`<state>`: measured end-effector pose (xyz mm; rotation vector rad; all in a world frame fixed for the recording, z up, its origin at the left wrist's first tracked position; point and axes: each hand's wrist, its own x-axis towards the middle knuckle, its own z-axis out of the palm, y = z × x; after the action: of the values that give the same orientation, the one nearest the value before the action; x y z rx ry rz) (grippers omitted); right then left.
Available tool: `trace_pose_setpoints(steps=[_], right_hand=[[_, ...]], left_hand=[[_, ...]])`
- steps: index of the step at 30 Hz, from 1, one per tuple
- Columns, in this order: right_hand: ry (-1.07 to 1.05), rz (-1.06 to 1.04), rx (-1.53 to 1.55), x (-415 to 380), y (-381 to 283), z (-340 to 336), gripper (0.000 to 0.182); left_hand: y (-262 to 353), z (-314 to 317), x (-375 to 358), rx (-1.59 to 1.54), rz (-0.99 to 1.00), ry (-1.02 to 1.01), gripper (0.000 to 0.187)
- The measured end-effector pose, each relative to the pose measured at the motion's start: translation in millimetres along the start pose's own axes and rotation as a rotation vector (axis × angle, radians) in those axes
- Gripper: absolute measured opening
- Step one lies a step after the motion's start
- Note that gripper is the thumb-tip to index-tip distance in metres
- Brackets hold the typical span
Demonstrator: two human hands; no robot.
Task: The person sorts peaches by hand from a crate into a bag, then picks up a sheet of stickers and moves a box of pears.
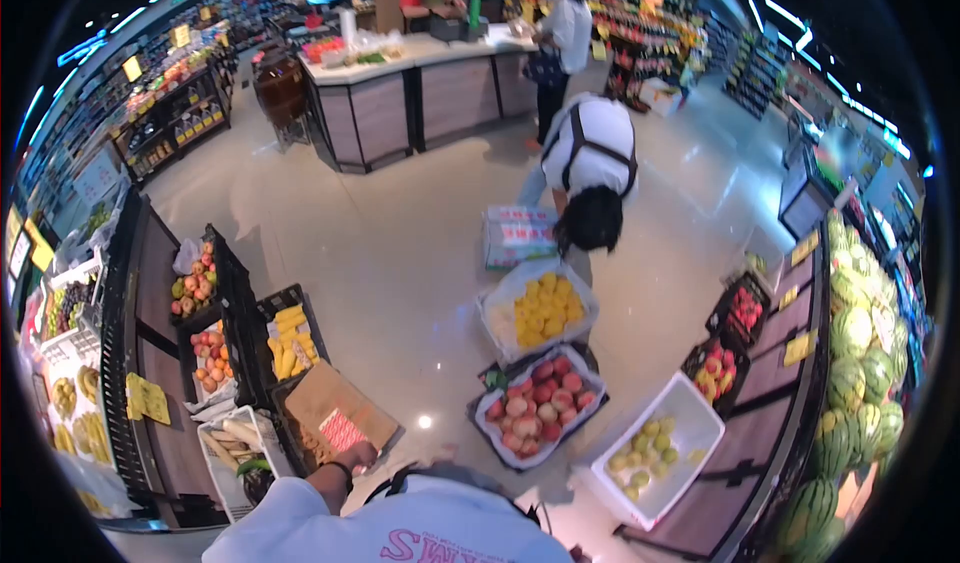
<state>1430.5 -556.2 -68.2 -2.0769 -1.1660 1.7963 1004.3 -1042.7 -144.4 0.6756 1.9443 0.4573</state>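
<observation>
Brown cardboard [330,393], flat, plain-faced, straight-edged, lying at a slant over the dark crate of small brown produce [312,450] at the wearer's lower left. Red-and-white patch [342,430] on its near part; print too small to read. From where I stand, left hand [356,453] is at the near edge of the board, just beside the patch, wristband [345,471] above the cuff. Fingers look bunched and bent, not spread; can't tell if they pinch the board or only touch it. Right hand: can't make it out, so no read on its fingers. Crate of yellow produce [291,343] sits just beyond the board. White crate [222,475] with long pale vegetables and a dark one is on its left. Box of peaches [538,406] is well apart, right side, on the floor.
</observation>
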Motion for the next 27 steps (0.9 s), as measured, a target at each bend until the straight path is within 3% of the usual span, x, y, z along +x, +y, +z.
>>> trace_pose_setpoints(steps=[1, 2, 3, 4, 5, 7, 8, 9, 13, 17, 20, 23, 27], right_hand=[[0.015, -0.01, 0.003, 1, 12, -10, 0.036], [0.025, -0.024, 0.01, 6, 25, -18, 0.037], [0.035, -0.033, 0.057, 14, 37, -23, 0.037], [0.028, -0.013, 0.164, 18, 53, -33, 0.037], [-0.02, 0.059, 0.444, 45, 74, -41, 0.027], [-0.047, 0.242, 1.026, 97, 116, -57, 0.008], [-0.121, 0.217, 1.019, 62, 91, -47, 0.008], [0.034, 0.349, 1.106, 28, 54, -48, 0.016], [0.131, 0.483, 1.168, 7, 41, -43, 0.016], [0.188, 0.418, 0.932, -21, 28, -36, 0.008], [0.119, 0.378, 0.953, -32, 30, -38, 0.008], [0.163, 0.397, 0.967, -26, 35, -39, 0.021], [0.153, 0.459, 1.011, -14, 37, -38, 0.022]], left_hand=[[17, -3, -11, 0.072, -0.014, 0.079, 0.019], [21, -8, -10, 0.125, -0.01, 0.042, 0.024], [20, -5, -13, -0.119, -0.07, 0.11, 0.029], [21, -4, -16, -0.402, -0.212, 0.202, 0.017], [27, -7, -19, -0.303, -0.102, 0.218, 0.011], [78, -24, -38, -0.485, -0.33, 0.267, 0.017], [87, -27, -43, -0.5, -0.348, 0.249, 0.023], [86, -26, -44, -0.51, -0.34, 0.23, 0.026], [80, -17, -48, -0.518, -0.353, 0.207, 0.025], [87, -19, -55, -0.46, -0.348, 0.194, 0.024], [85, -20, -56, -0.433, -0.328, 0.173, 0.023], [77, -18, -54, -0.515, -0.319, 0.19, 0.023], [69, -19, -53, -0.506, -0.333, 0.175, 0.025]])
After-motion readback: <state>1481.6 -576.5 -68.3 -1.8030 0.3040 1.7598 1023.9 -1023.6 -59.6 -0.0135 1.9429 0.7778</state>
